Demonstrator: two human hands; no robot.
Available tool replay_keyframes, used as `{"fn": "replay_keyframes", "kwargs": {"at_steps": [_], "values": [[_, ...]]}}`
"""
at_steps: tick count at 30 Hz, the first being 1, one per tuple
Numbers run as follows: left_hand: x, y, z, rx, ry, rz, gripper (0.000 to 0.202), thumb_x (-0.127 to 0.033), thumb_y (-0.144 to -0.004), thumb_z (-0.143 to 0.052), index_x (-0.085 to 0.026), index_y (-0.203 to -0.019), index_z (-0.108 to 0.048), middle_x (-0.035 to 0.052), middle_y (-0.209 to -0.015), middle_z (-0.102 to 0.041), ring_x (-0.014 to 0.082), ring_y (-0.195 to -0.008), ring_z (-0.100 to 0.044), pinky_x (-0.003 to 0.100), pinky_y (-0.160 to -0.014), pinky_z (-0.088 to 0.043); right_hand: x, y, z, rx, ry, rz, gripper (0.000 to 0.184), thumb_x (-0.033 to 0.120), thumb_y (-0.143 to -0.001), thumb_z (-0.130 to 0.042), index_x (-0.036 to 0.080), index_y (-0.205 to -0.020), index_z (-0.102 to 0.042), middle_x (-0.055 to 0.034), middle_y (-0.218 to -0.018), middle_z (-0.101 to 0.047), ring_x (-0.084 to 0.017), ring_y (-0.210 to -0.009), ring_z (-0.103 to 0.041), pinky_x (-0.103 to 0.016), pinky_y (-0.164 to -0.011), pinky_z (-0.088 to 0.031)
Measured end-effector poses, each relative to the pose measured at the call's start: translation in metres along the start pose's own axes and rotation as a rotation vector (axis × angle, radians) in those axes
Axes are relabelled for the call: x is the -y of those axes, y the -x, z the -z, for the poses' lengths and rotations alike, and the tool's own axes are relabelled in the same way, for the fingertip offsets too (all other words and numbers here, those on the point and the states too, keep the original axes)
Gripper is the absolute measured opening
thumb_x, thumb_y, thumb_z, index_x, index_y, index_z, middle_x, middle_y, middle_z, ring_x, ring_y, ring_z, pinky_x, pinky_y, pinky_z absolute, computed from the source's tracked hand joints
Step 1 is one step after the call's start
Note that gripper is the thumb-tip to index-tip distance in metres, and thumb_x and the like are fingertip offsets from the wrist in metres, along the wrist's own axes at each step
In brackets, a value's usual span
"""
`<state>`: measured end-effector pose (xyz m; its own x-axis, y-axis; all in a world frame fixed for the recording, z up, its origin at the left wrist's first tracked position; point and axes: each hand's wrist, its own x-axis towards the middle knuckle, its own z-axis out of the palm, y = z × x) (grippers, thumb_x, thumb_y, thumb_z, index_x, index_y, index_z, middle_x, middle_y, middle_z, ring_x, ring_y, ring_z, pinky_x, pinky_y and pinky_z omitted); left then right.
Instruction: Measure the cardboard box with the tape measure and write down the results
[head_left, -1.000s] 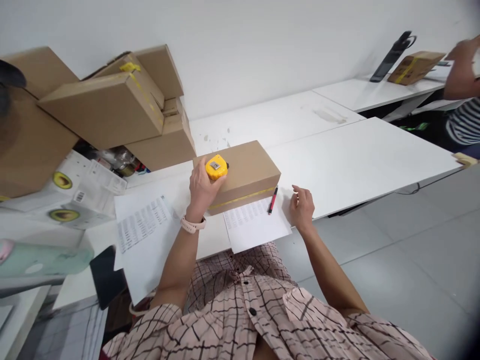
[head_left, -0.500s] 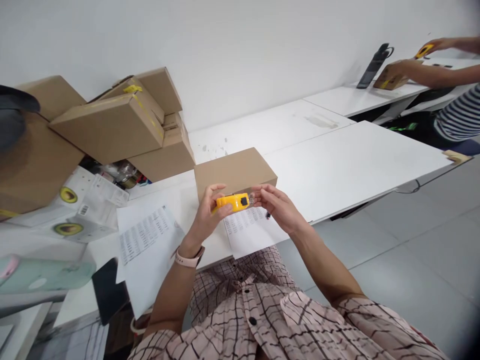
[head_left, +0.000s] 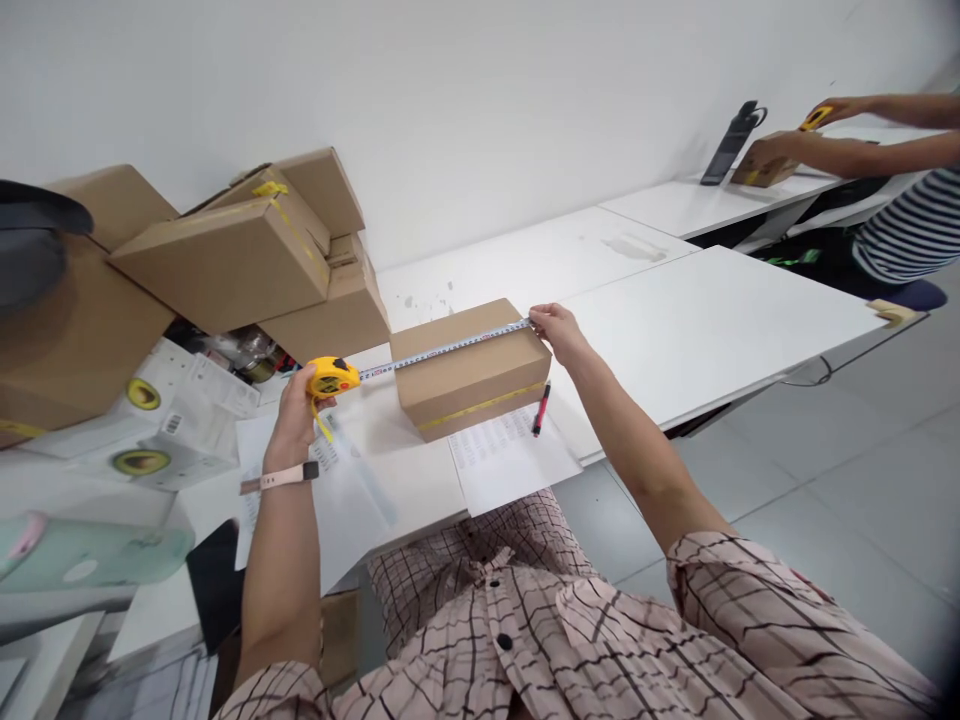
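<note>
A yellow tape measure [head_left: 334,378] is gripped in my left hand [head_left: 294,412], left of a closed cardboard box [head_left: 471,372]. Its blade [head_left: 442,350] is drawn out across the top of the box. My right hand [head_left: 556,332] pinches the blade's end at the box's right edge. The box has yellow tape along its front side and sits on the white table [head_left: 420,480]. In front of it lies a printed sheet [head_left: 517,465] with a red and black pen [head_left: 541,410] on it. More printed paper [head_left: 345,500] lies below my left hand.
Cardboard boxes [head_left: 225,255] are stacked at the left, above white cartons with avocado pictures [head_left: 169,430]. A pale green case [head_left: 90,550] is at lower left. At the far right a co-worker's hands [head_left: 780,150] hold a small box and a yellow tool beside a dark bottle [head_left: 729,145].
My hands have moved apart. My left hand carried the tape measure left, and my right hand drew the blade out rightward over the box top. The box's front and the pen are now uncovered.
</note>
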<state>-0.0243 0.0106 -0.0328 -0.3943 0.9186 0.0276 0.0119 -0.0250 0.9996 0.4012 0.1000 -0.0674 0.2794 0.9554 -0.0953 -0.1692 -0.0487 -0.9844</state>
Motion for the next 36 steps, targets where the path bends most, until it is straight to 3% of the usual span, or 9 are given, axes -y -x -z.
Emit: {"fn": "replay_keyframes", "kwargs": {"at_steps": [6,12,19,22,25,28,30,32,36], "values": [[0.013,-0.007,-0.005,0.049,0.018,0.012,0.047,-0.052,-0.069,-0.07,-0.014,-0.096,-0.065,0.0046,-0.083,-0.07,0.0147,-0.067,-0.06,0.021,-0.05,-0.043,-0.013,0.006,-0.006,0.048,0.208,-0.034,0.024,0.039,-0.08,-0.073,0.018,-0.087,-0.064,-0.0025,-0.092,-0.068,-0.015,-0.08,-0.06,-0.028,-0.068,-0.044],[0.02,-0.005,-0.03,0.184,0.008,-0.019,0.051,-0.056,-0.071,-0.072,-0.015,-0.101,-0.065,0.0072,-0.091,-0.07,0.0166,-0.075,-0.063,0.022,-0.056,-0.046,-0.01,0.008,0.0,0.027,0.295,-0.028,0.031,0.044,-0.082,-0.073,0.019,-0.071,-0.057,-0.0004,-0.074,-0.062,-0.013,-0.069,-0.053,-0.027,-0.062,-0.039],[0.013,0.002,-0.036,0.155,-0.031,-0.015,0.057,-0.059,-0.069,-0.072,-0.014,-0.103,-0.063,0.007,-0.094,-0.071,0.0142,-0.068,-0.061,0.024,-0.057,-0.046,-0.008,0.01,-0.003,0.035,0.349,0.061,0.035,0.039,-0.084,-0.071,0.02,-0.064,-0.051,0.0023,-0.064,-0.052,-0.011,-0.061,-0.045,-0.028,-0.059,-0.034],[-0.006,0.026,-0.031,0.189,-0.085,-0.077,0.053,-0.055,-0.074,-0.073,-0.014,-0.107,-0.064,0.0067,-0.096,-0.071,0.0148,-0.071,-0.062,0.024,-0.059,-0.046,-0.003,0.007,0.001,0.022,0.345,0.181,0.028,0.038,-0.086,-0.068,0.02,-0.068,-0.056,0.0014,-0.067,-0.055,-0.013,-0.064,-0.047,-0.03,-0.065,-0.039],[-0.016,0.08,-0.036,0.47,-0.132,-0.043,0.058,-0.045,-0.079,-0.076,-0.017,-0.128,-0.061,0.0079,-0.103,-0.073,0.0161,-0.076,-0.065,0.025,-0.063,-0.049,0.01,0.004,-0.002,0.033,0.341,0.372,0.026,0.042,-0.089,-0.062,0.02,-0.075,-0.06,-0.0009,-0.077,-0.061,-0.016,-0.076,-0.055,-0.032,-0.076,-0.044],[0.0,0.146,-0.066,0.852,-0.046,0.168,0.059,-0.037,-0.082,-0.077,-0.021,-0.135,-0.056,0.0126,-0.122,-0.068,0.0202,-0.09,-0.07,0.029,-0.069,-0.056,0.024,-0.002,-0.025,0.215,0.458,0.506,0.026,0.044,-0.09,-0.057,0.021,-0.08,-0.063,-0.0046,-0.089,-0.068,-0.02,-0.088,-0.06,-0.036,-0.086,-0.048],[0.018,0.179,-0.096,0.948,0.111,0.294,0.058,-0.038,-0.08,-0.078,-0.022,-0.131,-0.055,0.011,-0.118,-0.066,0.0188,-0.079,-0.071,0.027,-0.06,-0.055,0.03,-0.009,-0.051,0.403,0.626,0.55,0.026,0.044,-0.091,-0.054,0.02,-0.084,-0.065,-0.0082,-0.099,-0.071,-0.024,-0.096,-0.062,-0.04,-0.091,-0.048],[0.03,0.193,-0.127,0.926,0.272,0.336,0.057,-0.042,-0.077,-0.08,-0.021,-0.123,-0.054,0.008,-0.105,-0.067,0.0196,-0.072,-0.073,0.026,-0.055,-0.053,0.033,-0.019,-0.078,0.506,0.809,0.582,0.029,0.042,-0.093,-0.049,0.02,-0.089,-0.067,-0.0115,-0.11,-0.071,-0.029,-0.108,-0.06,-0.046,-0.1,-0.046],[0.029,0.177,-0.161,0.773,0.413,0.347,0.064,-0.054,-0.073,-0.078,-0.016,-0.119,-0.054,0.0089,-0.1,-0.07,0.0219,-0.07,-0.074,0.027,-0.056,-0.054,0.026,-0.043,-0.114,0.445,1.043,0.571,0.035,0.038,-0.097,-0.04,0.02,-0.092,-0.069,-0.0149,-0.123,-0.069,-0.035,-0.124,-0.053,-0.054,-0.107,-0.039]]}}
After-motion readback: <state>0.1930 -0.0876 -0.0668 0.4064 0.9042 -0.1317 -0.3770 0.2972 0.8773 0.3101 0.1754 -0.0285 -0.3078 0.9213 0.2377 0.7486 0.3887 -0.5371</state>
